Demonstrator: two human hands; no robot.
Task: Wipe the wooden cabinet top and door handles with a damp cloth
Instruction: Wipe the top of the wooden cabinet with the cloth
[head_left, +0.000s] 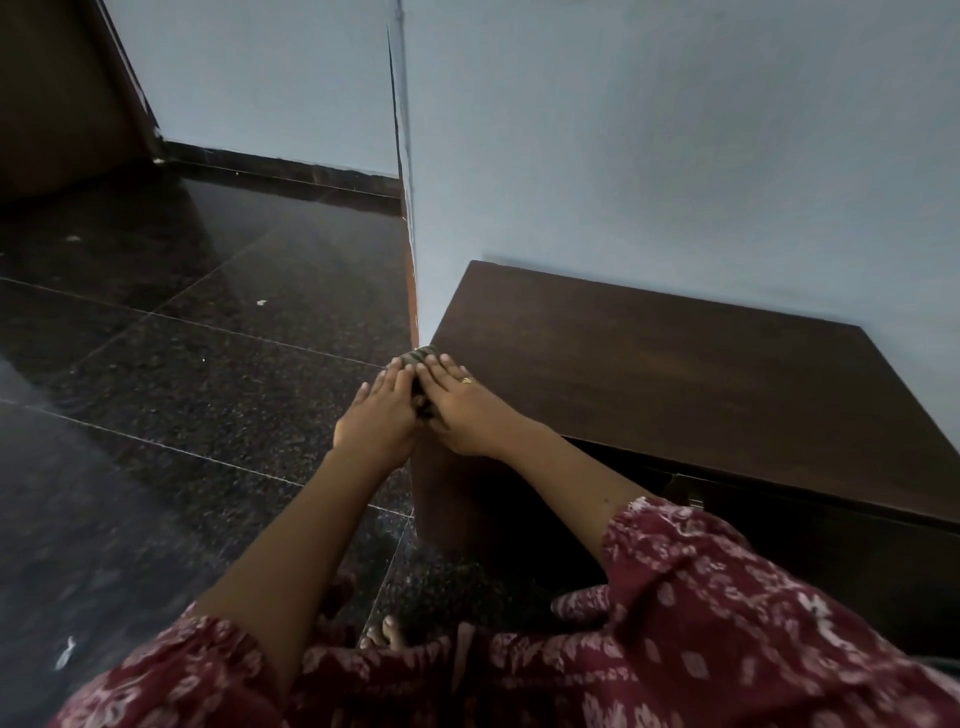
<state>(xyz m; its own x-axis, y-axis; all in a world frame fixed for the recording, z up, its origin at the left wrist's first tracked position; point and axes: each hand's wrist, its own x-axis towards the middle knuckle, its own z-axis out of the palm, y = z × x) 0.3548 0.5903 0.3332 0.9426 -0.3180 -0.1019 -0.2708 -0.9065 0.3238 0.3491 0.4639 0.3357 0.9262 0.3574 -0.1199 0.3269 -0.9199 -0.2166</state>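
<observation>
A low dark wooden cabinet stands against the pale blue wall on the right. A dark striped cloth lies bunched at the cabinet top's near left corner. My left hand and my right hand press together on the cloth from both sides, fingers pointing away from me. Most of the cloth is hidden between the palms. A ring shows on my right hand. A metal door handle peeks out on the cabinet front, just above my right sleeve.
Polished black granite floor spreads to the left, with small white specks on it. A wall corner juts out just behind the cabinet's left end. A dark wooden door is at far left. My bare toes show below.
</observation>
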